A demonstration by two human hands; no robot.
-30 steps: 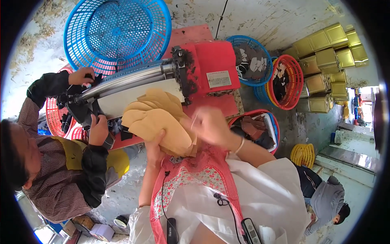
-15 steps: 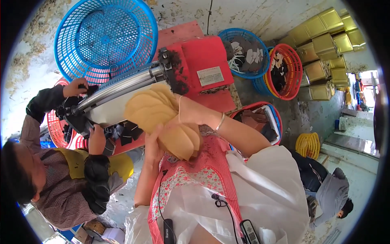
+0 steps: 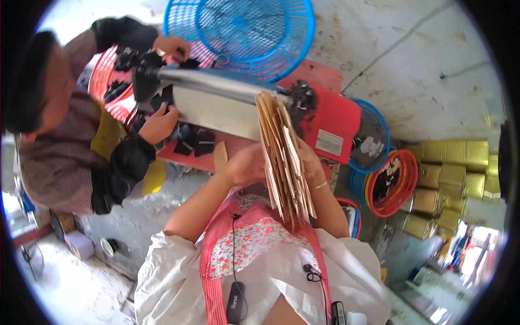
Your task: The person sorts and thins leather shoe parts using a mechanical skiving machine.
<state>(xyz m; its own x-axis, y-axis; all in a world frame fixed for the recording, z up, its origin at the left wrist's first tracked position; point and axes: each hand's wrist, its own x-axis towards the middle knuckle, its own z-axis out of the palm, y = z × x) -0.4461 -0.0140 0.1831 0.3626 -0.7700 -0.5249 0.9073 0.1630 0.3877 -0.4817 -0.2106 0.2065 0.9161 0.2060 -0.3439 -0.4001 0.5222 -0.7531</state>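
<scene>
Between my two hands is a thick stack of tan curved sheet pieces, seen edge-on and standing upright in front of my apron. My left hand presses against the stack's left side, its fingers partly hidden behind it. On the other side my right hand grips the stack, with a bracelet on that wrist. A single tan piece lies on the red table edge, just left of my left hand. Beyond the stack stands a red machine with a long metal roller and a pale feed plate.
At the machine's left end, a co-worker's hands handle dark pieces. Behind it stands a large blue basket. To the right are a blue basket and a red basket of scraps, with stacked gold tins past them.
The stack has turned from showing its broad tan faces to edge-on, and my hands now clasp it from both sides. The view has shifted, so the machine and baskets appear farther right.
</scene>
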